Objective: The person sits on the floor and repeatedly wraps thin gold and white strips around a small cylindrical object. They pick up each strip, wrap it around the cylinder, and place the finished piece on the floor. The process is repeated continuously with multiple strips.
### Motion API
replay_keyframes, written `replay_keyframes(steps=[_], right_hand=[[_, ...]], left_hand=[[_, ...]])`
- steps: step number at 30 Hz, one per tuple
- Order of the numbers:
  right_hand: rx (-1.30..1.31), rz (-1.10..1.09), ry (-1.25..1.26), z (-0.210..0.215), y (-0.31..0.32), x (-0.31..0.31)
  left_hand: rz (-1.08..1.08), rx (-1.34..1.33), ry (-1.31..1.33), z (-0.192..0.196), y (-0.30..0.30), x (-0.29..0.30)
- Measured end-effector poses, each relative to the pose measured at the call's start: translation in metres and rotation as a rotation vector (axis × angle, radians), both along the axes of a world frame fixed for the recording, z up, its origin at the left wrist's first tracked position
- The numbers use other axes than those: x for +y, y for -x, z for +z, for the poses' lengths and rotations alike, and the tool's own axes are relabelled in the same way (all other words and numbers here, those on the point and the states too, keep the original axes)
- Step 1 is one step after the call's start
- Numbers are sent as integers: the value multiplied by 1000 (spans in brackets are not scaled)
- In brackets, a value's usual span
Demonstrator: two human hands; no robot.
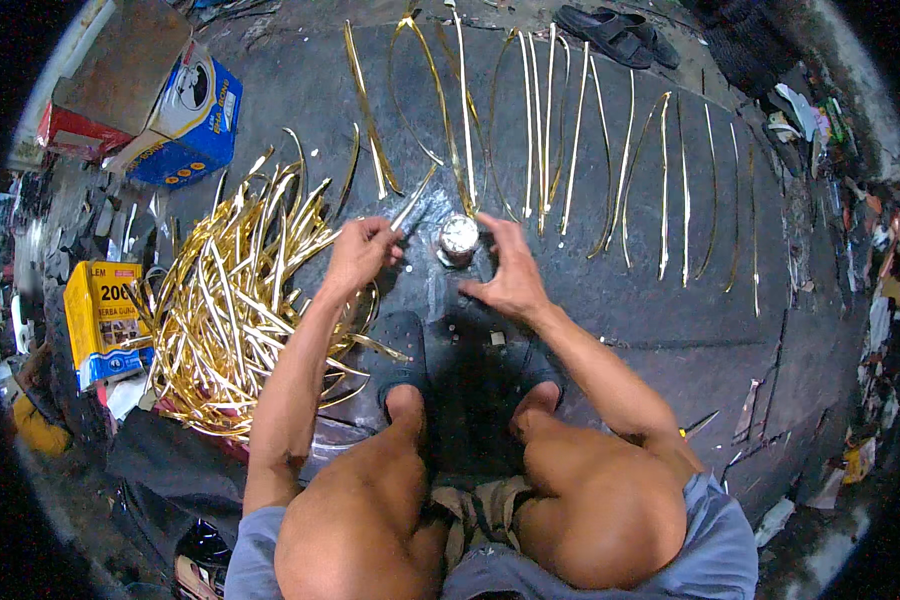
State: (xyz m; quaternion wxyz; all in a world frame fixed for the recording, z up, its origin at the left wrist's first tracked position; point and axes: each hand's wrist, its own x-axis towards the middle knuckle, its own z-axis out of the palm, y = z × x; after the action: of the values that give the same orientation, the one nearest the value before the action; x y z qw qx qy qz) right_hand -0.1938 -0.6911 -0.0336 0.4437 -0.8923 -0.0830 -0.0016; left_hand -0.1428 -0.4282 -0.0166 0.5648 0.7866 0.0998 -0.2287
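Pinched in your left hand: 1 thin brush-like stick, tip angled toward the small round tin. Your right hand rests open, fingers steadying that tin, holding nothing. Step looks like loading the stick at the tin. Gold strip pile lies left; next move likely needs 1 strip brought close. Laid-out gold strips beyond.
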Motion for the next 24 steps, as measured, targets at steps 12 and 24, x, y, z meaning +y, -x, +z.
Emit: replay_keyframes(steps=[12, 24], right_hand=[[119, -316, -681, 20, -25, 14], [70, -328, -344, -3, -13, 6]], left_hand=[[243, 341, 698, -31, 37, -7], [-32, 537, 1089, -13, 55, -7]])
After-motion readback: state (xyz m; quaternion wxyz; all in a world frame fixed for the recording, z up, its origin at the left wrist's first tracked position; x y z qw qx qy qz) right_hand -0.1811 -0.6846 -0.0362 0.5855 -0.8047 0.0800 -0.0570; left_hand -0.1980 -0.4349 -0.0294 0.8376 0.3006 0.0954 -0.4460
